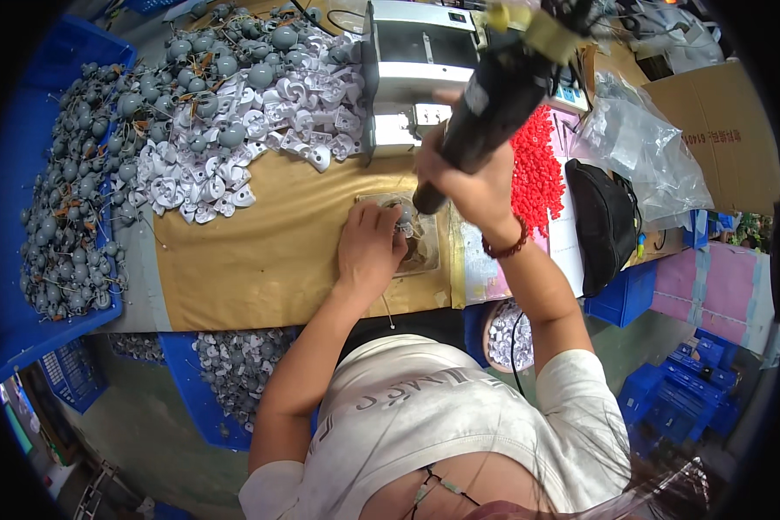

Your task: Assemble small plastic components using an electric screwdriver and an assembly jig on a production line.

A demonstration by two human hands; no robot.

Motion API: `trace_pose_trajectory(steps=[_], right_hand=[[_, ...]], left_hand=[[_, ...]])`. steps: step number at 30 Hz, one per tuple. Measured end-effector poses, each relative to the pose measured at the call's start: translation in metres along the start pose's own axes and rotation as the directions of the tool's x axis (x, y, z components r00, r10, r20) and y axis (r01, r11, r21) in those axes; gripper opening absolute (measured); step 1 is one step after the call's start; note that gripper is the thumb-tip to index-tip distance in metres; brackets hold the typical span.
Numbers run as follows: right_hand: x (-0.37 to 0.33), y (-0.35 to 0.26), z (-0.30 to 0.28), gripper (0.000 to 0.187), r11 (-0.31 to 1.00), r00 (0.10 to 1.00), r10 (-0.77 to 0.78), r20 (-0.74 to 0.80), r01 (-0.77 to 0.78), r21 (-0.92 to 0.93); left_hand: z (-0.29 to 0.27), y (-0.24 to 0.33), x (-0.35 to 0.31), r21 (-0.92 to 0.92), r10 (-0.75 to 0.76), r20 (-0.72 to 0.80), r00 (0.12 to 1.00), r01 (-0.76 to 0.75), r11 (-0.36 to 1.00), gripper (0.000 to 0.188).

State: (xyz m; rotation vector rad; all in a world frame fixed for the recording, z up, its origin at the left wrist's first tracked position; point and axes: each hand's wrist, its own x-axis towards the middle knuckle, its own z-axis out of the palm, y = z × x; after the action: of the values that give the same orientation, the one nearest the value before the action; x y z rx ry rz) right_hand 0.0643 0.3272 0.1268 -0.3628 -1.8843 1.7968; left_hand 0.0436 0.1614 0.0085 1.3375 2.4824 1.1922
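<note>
My right hand (477,191) is wrapped round a black power screwdriver (494,104), which slants down toward the table, its lower end close to my left hand. My left hand (368,247) has its fingers closed on a small grey rounded part (405,213). That part lies over a clear, squarish plate (426,251) on the tan table cover, and my fingers hide some of it. A thin cord with a small end hangs below the left wrist, over the table's front edge. Whether the screwdriver's tip touches the part cannot be made out.
White plastic pieces (308,117) and grey rounded parts (204,52) are heaped at the back left, beside a blue bin (26,334) of more grey ones. A white-and-black machine (425,69) stands behind my hands. Small red pieces (533,165) and a black pouch (600,225) lie to the right.
</note>
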Motion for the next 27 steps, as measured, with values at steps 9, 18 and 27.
trace_pose_trajectory(steps=[9,18,27], right_hand=[[-0.032,0.019,0.0,0.067,0.974,0.974,-0.182,0.134,0.197,-0.108],[-0.04,0.02,0.0,0.062,0.983,0.965,-0.184,0.188,0.176,0.057],[-0.064,0.033,-0.004,0.046,0.937,0.88,-0.347,0.323,0.309,0.164]], left_hand=[[0.001,0.0,0.001,0.031,0.003,-0.026,1.0,-0.002,1.0,0.035],[0.0,-0.001,0.002,0.015,0.044,-0.107,0.993,-0.043,0.999,0.042],[-0.011,0.001,0.004,-0.083,0.001,-0.007,1.0,-0.002,0.997,0.044]])
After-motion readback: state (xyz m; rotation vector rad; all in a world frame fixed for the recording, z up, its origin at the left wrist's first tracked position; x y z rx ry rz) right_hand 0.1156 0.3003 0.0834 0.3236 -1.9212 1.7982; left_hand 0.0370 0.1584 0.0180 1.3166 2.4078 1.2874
